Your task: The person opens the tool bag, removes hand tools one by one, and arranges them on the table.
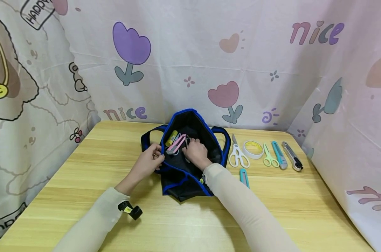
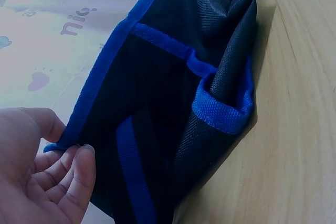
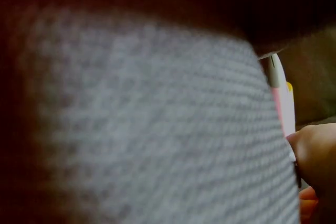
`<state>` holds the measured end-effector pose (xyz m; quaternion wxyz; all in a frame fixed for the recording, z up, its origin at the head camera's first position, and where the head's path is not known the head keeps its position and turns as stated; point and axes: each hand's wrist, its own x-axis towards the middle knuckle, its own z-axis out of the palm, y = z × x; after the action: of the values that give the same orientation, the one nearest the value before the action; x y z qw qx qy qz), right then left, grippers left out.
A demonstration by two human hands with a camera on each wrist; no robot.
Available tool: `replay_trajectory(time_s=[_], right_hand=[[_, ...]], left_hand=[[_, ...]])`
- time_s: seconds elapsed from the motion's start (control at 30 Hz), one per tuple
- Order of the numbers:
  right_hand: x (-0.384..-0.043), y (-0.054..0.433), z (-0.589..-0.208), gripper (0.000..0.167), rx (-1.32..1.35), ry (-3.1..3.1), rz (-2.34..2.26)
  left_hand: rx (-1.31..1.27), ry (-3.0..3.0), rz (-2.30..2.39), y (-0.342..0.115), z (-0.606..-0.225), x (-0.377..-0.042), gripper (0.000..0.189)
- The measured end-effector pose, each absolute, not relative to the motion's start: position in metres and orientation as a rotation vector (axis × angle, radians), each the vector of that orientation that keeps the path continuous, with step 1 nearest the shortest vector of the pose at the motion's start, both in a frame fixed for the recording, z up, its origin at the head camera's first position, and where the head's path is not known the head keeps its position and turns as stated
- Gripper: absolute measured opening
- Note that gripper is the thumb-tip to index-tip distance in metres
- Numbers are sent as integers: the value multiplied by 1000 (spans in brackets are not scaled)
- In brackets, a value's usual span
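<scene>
A black tool bag [image 1: 181,190] with blue trim and side handles stands on the table, its mouth spread toward me. My left hand [image 1: 149,160] pinches the blue-trimmed rim at its left side; the left wrist view shows thumb and fingers of that hand [image 2: 55,174] on the edge. Inside the bag, my right hand [image 1: 196,153] grips a slim grey thing [image 1: 187,141], mostly hidden by the fingers. Beside it lie a pink utility knife [image 1: 177,144] and a yellow cylindrical thing [image 1: 171,138]. A blurred sleeve [image 3: 157,124] covers most of the right wrist view.
Right of the bag lie white scissors [image 1: 239,156], a tape roll [image 1: 253,149], green scissors [image 1: 268,157], a blue utility knife [image 1: 279,155] and a grey one [image 1: 292,155]. Another teal knife [image 1: 244,177] lies nearer me. A printed curtain [image 1: 184,42] hangs behind the wooden table [image 1: 165,224].
</scene>
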<state>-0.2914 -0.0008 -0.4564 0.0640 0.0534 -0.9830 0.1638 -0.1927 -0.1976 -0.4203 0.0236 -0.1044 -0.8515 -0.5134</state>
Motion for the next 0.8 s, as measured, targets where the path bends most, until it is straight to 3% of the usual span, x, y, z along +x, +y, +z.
replay_trajectory(time_s=[0.23,0.8], right_hand=[[-289,3,-455,44,182,-2927,484],[-286,4,-415,46,320,-2820,441]], left_hand=[[-341,-2623,-1604,-196,-420,-192,26],[-352,-2600,-1594,-201,-422,-195,26]])
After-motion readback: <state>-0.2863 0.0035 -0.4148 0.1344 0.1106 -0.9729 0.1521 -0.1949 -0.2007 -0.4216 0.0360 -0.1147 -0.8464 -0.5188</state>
